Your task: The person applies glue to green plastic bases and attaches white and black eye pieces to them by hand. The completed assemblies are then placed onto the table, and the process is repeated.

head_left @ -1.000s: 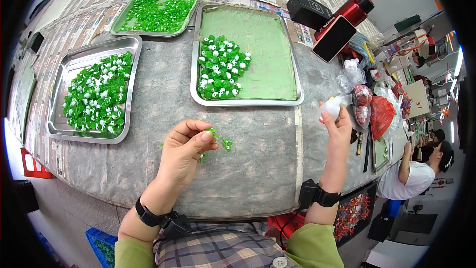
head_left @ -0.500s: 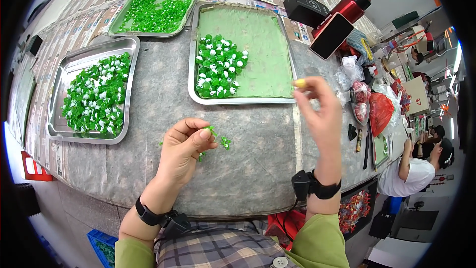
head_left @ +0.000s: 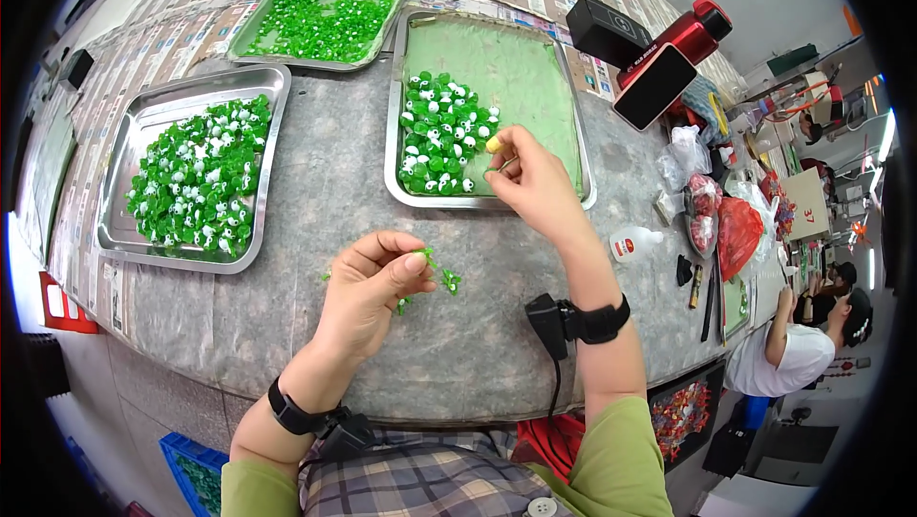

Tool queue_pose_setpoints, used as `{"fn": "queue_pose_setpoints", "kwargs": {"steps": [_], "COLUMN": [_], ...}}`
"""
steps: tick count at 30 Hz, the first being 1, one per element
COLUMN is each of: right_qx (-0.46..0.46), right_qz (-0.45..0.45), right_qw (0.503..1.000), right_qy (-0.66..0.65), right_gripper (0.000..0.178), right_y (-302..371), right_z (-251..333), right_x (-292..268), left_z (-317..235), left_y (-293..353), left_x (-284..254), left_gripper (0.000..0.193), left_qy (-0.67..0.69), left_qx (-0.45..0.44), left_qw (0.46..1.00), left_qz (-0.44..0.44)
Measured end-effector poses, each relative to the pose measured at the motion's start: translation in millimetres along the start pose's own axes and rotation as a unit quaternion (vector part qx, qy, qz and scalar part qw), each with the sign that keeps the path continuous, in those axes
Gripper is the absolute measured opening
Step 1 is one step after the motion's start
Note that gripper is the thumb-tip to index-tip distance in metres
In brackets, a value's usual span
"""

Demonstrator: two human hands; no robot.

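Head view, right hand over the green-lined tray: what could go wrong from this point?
1. The right hand pinches a tiny yellowish piece at its fingertips over the green-lined tray; if it slips, it may get lost among the green and white beads.
2. The left hand holds small green pieces, with loose ones on the table beside it; a sweep of the hand could scatter them.

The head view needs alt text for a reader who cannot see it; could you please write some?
The right hand holds a small yellow piece over a steel tray of green-and-white beads, while the left hand pinches green beads on the grey table.
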State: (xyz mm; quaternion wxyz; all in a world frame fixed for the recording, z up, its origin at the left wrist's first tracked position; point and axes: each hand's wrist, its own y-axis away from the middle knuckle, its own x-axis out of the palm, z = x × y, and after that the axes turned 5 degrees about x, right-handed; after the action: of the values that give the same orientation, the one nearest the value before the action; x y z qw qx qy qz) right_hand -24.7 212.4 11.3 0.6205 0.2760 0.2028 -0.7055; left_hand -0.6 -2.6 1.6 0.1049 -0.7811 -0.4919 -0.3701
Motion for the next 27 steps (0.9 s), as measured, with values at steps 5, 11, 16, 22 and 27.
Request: {"fn": "queue_pose_setpoints", "kwargs": {"steps": [5, 11, 16, 22, 27], "right_qx": [0.029, 0.080, 0.085, 0.095, 0.096], "right_qz": [0.098, 0.118, 0.102, 0.112, 0.145], "right_qw": [0.903, 0.828, 0.838, 0.827, 0.847], "right_qy": [-0.417, -0.542, -0.529, -0.543, -0.503], "right_gripper": [0.021, 0.019, 0.016, 0.016, 0.021], "right_y": [52.3, 83.3, 86.4, 86.3, 87.5], "right_z": [33.5, 28.1, 23.9, 21.0, 21.4], "right_x": [-4.2, 23.0, 29.0, 28.5, 27.4], "left_z": [4.2, 5.9, 7.0, 7.3, 6.5], "left_y": [3.3, 4.6, 3.6, 3.4, 2.5], "left_x": [4.0, 11.6, 8.8, 5.3, 8.0], "left_gripper": [0.010, 0.011, 0.012, 0.013, 0.013], "left_qy": [-0.009, -0.001, -0.005, -0.015, -0.040], "left_qx": [-0.017, -0.029, -0.027, -0.015, 0.007], "left_qw": [0.998, 0.996, 0.997, 0.998, 0.997], "left_qz": [0.053, 0.081, 0.072, 0.061, 0.066]}}
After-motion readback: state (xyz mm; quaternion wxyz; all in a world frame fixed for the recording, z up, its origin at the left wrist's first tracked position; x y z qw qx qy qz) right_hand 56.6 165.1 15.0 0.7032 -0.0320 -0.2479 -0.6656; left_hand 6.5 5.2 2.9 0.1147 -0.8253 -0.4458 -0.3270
